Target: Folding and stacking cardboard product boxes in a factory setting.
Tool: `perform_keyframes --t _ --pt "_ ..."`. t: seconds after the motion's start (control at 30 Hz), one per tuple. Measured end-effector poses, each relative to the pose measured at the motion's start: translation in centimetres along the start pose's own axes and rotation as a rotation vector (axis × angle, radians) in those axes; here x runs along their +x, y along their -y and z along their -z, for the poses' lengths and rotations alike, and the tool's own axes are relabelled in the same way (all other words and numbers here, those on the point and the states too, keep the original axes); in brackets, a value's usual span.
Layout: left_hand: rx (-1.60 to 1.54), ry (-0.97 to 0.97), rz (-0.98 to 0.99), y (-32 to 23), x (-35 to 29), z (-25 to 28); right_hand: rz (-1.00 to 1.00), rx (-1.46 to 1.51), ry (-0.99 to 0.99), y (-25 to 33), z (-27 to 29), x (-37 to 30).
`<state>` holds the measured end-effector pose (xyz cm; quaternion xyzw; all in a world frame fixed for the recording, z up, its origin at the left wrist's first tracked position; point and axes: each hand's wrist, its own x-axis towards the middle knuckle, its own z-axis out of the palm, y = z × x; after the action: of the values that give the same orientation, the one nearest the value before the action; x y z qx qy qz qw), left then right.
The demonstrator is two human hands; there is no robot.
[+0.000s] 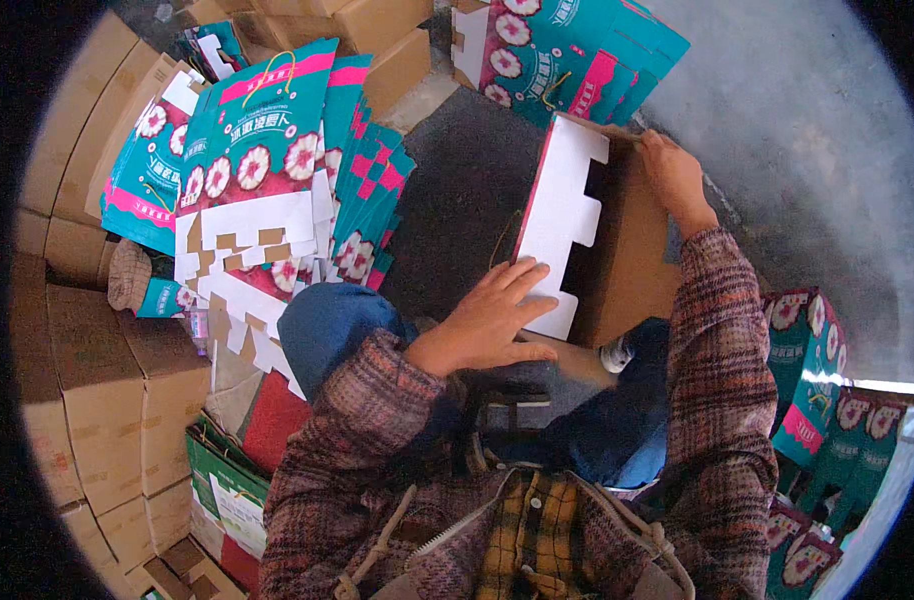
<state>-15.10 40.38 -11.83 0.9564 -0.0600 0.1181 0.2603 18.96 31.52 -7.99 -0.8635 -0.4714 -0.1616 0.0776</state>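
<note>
In front of my knees stands a partly folded cardboard box [632, 265], its plain brown inside facing up. A white notched flap [560, 215] runs along its left side. My left hand [492, 318] lies on the near end of that flap with its fingers spread. At the far right corner, my right hand [677, 180] is closed on the brown edge, thumb and fingers on either side of the board. The box's printed outside is mostly hidden from me.
Flat teal-and-pink printed cartons [262, 150] are fanned in a stack at the left. More flat cartons [577, 60] lie at the far side. Brown cardboard boxes [102, 380] are piled along the left. Folded teal boxes [807, 375] stand at the right. A green box [227, 490] sits near my left elbow.
</note>
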Motion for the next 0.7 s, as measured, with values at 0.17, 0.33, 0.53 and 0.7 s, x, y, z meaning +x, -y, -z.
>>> perform_keyframes --t 0.17,0.33,0.53,0.7 --pt "-0.037 0.079 -0.046 -1.1 -1.4 1.2 0.314 -0.090 0.093 0.9 0.3 -1.9" --pt "0.098 -0.072 0.217 -2.5 0.3 -2.9 0.262 -0.043 0.174 -0.2 -0.7 -2.1" --pt "0.364 -0.177 0.107 -5.9 2.1 -7.3 0.205 -0.128 0.209 0.4 0.4 -2.9" --pt "0.024 -0.211 0.186 -8.1 3.6 -7.6 0.147 -0.113 0.170 -0.1 0.7 -2.9"
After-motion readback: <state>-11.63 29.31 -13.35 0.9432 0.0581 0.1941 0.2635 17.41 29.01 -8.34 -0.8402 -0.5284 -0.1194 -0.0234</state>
